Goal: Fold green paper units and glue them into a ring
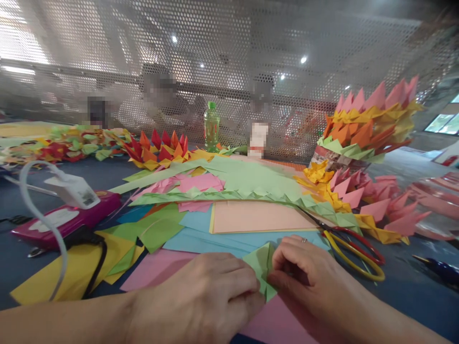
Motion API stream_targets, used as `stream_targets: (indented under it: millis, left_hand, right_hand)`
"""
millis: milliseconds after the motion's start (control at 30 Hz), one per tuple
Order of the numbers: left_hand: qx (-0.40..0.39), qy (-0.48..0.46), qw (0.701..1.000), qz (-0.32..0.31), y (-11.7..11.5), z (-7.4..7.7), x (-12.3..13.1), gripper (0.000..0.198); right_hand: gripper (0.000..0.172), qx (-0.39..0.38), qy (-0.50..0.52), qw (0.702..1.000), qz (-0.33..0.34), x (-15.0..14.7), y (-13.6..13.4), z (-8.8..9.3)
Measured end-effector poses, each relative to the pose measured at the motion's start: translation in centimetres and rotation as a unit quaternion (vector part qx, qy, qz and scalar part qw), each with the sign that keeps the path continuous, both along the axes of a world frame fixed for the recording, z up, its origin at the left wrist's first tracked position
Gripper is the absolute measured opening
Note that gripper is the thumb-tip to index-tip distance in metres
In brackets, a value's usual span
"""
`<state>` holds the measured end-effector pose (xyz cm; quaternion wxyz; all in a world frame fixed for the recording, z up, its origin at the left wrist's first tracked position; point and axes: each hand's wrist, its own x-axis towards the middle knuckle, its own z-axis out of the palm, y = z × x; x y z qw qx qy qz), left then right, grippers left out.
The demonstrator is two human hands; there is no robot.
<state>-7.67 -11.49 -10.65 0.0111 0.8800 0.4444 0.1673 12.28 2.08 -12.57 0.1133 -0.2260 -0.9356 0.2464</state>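
My left hand [211,296] and my right hand [308,282] meet at the near edge of the table, both pinching a small folded piece of light green paper [263,267]. The fingers of each hand are curled tight on its folds. The piece rests over a pink sheet [161,270] and a light blue sheet [201,239]. A ring shows on my right hand.
Scissors with red and yellow handles [355,253] lie just right of my hands. A salmon sheet [258,217], a strip of folded green units [233,196], a tall origami stack [369,124], a green bottle [211,126], a pink power strip with white charger [68,210] and a pen [437,267] surround them.
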Motion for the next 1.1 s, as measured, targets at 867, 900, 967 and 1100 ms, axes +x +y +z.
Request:
stream_targets:
  millis: [867,900,967,1100]
  left_hand:
    - [-0.009,0.029,0.999,0.033,0.6,0.0,1.0,0.021]
    - [-0.01,0.026,0.999,0.034,0.6,0.0,0.9,0.02]
    - [-0.012,0.025,0.999,0.032,0.6,0.1,0.9,0.018]
    - [-0.012,0.036,0.999,0.017,0.7,0.3,0.9,0.018]
  right_hand:
    - [0.023,-0.025,0.005,1.0,0.003,1.3,1.3,0.6]
    - [0.024,-0.025,0.002,1.0,0.001,1.4,1.4,0.7]
    - [0.023,-0.03,-0.005,1.0,-0.004,1.5,1.6,0.8]
    - [0.019,-0.05,0.008,0.999,-0.007,1.5,1.7,1.1]
